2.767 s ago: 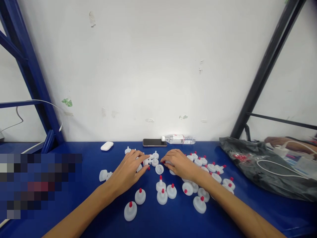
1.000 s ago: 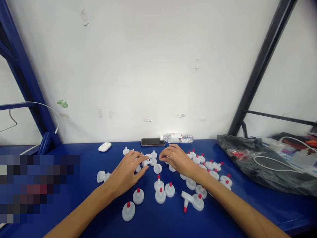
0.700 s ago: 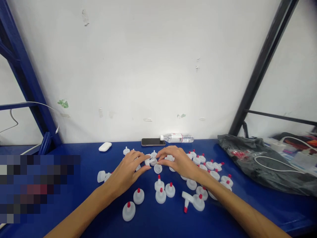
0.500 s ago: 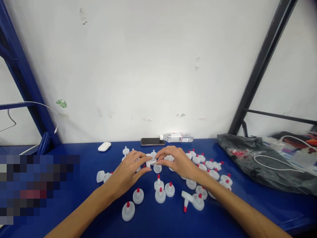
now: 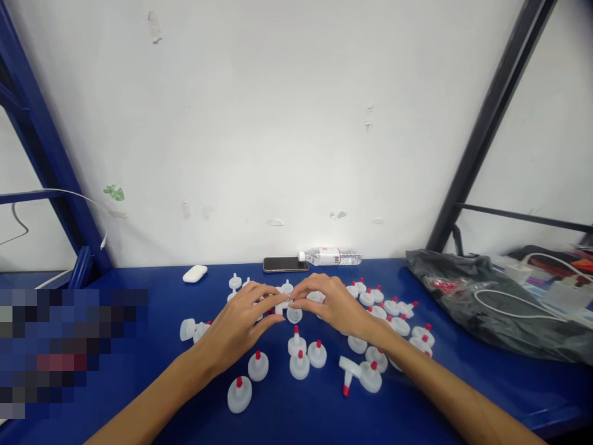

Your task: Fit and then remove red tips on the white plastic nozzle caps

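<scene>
Between the fingers and thumb of my left hand (image 5: 248, 312) is a white plastic nozzle cap (image 5: 278, 307), turned on its side with its spout toward the right. My right hand (image 5: 328, 301) pinches at the spout end, where the fingertips hide the tip. Just below the hands, another white cap (image 5: 294, 314) lies with its hollow side showing. Several caps with red tips stand nearer to me, such as one white cap with a red tip (image 5: 258, 366). At the back, a cap without a red tip (image 5: 235, 281) stands upright.
More red-tipped caps (image 5: 399, 325) crowd the right of the blue table (image 5: 194, 414). A phone (image 5: 285, 265), a lying water bottle (image 5: 330, 256) and a white earphone case (image 5: 195, 274) are along the wall. A dark plastic bag (image 5: 491, 324) with a white cable lies at right.
My right fingers have shifted slightly left at the spout end. The held cap stays between both hands, and the caps on the table look unmoved.
</scene>
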### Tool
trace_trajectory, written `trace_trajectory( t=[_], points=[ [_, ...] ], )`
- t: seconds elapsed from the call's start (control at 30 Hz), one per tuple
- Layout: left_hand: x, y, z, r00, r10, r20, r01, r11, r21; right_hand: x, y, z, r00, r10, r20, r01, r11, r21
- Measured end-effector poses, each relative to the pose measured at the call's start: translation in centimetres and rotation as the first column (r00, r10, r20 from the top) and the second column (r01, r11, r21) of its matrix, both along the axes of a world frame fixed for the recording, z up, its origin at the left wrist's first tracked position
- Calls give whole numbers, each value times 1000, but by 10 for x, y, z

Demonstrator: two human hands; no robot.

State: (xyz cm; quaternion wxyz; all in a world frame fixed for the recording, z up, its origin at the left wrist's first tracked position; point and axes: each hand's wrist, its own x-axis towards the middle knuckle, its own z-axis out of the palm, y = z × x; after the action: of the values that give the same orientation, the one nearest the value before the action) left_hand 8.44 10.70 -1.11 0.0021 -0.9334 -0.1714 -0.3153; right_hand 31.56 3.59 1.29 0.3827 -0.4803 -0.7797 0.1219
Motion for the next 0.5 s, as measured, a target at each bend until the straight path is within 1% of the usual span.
trace_trajectory(
  t=[0.1, 0.23, 0.33, 0.4, 0.5],
  points=[
    [0, -1, 1, 1000, -24, 19, 24, 999, 24, -1, 0, 0, 998, 20, -65, -22, 999, -31],
    [1, -4, 2, 994, -55, 90, 51, 998, 47, -2, 1, 2, 970, 79, -229, -102, 991, -90],
    [2, -6, 2, 986, -92, 141, 79, 993, 93, -3, 0, 3, 944, 113, -309, -165, 975, -147],
    [2, -8, 2, 979, -113, 171, 90, 987, 133, -3, -2, 5, 934, 134, -330, -204, 961, -185],
    [2, -11, 3, 965, -139, 223, 94, 976, 199, -5, -9, 11, 935, 160, -318, -247, 935, -256]
  ],
)
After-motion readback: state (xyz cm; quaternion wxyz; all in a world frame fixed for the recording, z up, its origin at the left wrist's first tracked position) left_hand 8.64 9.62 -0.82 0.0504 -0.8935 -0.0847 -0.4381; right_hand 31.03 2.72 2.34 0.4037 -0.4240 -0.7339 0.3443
